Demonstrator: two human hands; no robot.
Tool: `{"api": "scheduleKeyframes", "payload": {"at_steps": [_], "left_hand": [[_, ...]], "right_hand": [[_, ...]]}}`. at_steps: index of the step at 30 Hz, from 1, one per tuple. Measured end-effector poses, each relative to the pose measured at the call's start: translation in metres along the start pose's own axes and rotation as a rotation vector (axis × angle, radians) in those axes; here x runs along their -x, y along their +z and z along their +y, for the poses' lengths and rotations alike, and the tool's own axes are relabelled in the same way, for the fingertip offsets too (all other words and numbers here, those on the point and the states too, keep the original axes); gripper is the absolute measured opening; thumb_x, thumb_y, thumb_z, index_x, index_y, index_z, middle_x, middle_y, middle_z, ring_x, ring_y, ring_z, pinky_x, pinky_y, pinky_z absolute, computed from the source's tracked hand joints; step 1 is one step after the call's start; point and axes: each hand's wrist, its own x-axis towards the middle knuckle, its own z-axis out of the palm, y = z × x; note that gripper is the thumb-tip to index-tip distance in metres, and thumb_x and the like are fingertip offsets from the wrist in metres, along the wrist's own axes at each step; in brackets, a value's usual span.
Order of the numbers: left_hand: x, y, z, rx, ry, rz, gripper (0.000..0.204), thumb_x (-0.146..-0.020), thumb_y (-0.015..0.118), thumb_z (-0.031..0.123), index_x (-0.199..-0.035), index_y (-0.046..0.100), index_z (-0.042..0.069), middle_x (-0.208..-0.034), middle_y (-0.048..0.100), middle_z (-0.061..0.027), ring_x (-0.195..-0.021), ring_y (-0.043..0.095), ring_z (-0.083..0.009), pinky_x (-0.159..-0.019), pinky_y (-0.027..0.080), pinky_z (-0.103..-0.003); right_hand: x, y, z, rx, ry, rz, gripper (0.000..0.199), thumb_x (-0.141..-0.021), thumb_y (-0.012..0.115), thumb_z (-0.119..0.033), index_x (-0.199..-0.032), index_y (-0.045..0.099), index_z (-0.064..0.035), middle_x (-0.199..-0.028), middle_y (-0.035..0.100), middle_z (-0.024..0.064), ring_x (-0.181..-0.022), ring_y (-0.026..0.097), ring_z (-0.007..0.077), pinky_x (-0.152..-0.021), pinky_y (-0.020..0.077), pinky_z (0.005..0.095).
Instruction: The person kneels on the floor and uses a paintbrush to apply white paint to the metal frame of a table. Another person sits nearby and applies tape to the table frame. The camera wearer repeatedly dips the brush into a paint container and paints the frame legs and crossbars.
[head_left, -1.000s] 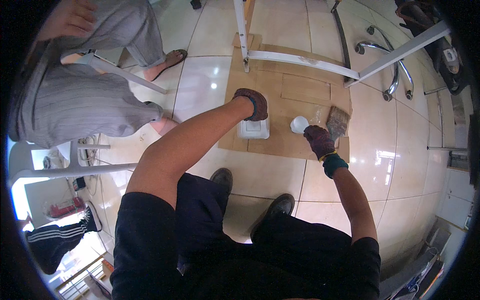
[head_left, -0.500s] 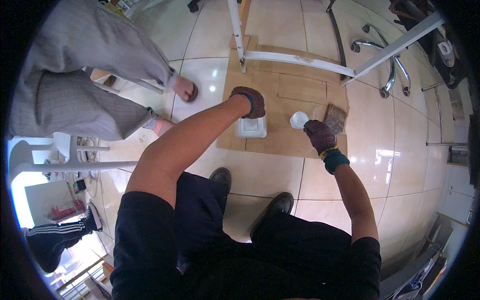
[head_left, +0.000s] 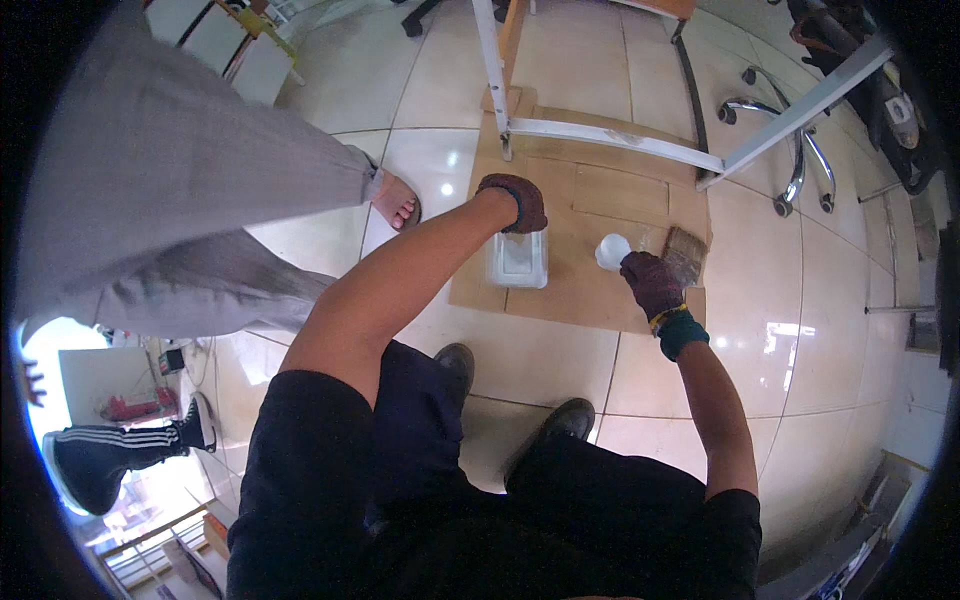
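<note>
A white, rectangular plastic container (head_left: 520,265) sits on a flat sheet of brown cardboard (head_left: 575,305) on the floor. My left hand (head_left: 517,203), in a dark brown knitted glove, is closed at the container's far end, its fingertips hidden beneath it. To the right, a small white cup (head_left: 610,252) is pinched at its near right side by my right hand (head_left: 652,285), in the same kind of glove with a green cuff. Just beyond that hand, a wide, flat brush (head_left: 685,255) with greyish bristles rests on the cardboard.
A white metal frame (head_left: 610,138) stands across the cardboard's far part. A wheeled chair base (head_left: 795,140) is at the far right. Another person's grey-trousered legs (head_left: 250,170) and bare foot (head_left: 398,203) are on the left. My shoes (head_left: 570,420) stand on the tiles nearby.
The view has shifted, so the floor things appear lower and farther right. The other person's legs have moved, the near one swinging forward. My hands keep their places by the container and cup.
</note>
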Motion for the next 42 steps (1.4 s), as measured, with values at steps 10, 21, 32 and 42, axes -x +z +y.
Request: {"api": "scheduleKeyframes", "payload": {"at_steps": [10,21,32,42], "left_hand": [[-0.007,0.024,-0.038,0.059,-0.149,-0.167,0.049,-0.084,0.041,0.043,-0.094,0.067,0.002,-0.097,0.065,-0.0166,-0.091,0.063,-0.0301,-0.081,0.049,-0.044],[-0.007,0.116,-0.057,0.385,-0.242,-0.181,0.050,-0.085,0.043,0.045,-0.083,0.065,0.000,-0.083,0.066,-0.0169,-0.074,0.065,-0.0274,-0.071,0.051,-0.042],[-0.019,0.167,-0.044,0.902,-0.215,-0.094,0.044,-0.087,0.047,0.040,-0.080,0.059,-0.002,-0.065,0.064,-0.0141,-0.061,0.064,-0.0246,-0.063,0.051,-0.039],[-0.057,0.211,-0.075,0.207,0.124,0.437,0.034,-0.083,0.050,0.029,-0.093,0.058,-0.003,-0.101,0.061,-0.0197,-0.075,0.064,-0.0317,-0.075,0.051,-0.040]], "right_hand": [[-0.005,0.012,-0.003,0.019,-0.047,-0.067,0.014,-0.081,0.058,-0.021,-0.089,0.058,-0.0088,-0.082,0.060,0.0135,-0.074,0.059,0.0325,-0.065,0.0468,0.0439],[-0.006,0.017,0.001,-0.014,-0.120,-0.035,0.016,-0.080,0.059,-0.021,-0.091,0.060,-0.0101,-0.083,0.062,0.0116,-0.076,0.060,0.0308,-0.067,0.0479,0.0420],[-0.003,0.009,-0.013,-0.042,-0.046,-0.076,0.016,-0.080,0.060,-0.022,-0.093,0.061,-0.0119,-0.083,0.062,0.0108,-0.076,0.060,0.0298,-0.066,0.0476,0.0418],[-0.010,0.015,0.000,-0.077,-0.140,-0.070,0.013,-0.077,0.059,-0.014,-0.090,0.061,-0.0114,-0.083,0.061,0.0102,-0.075,0.060,0.0294,-0.065,0.0473,0.0405]]}}
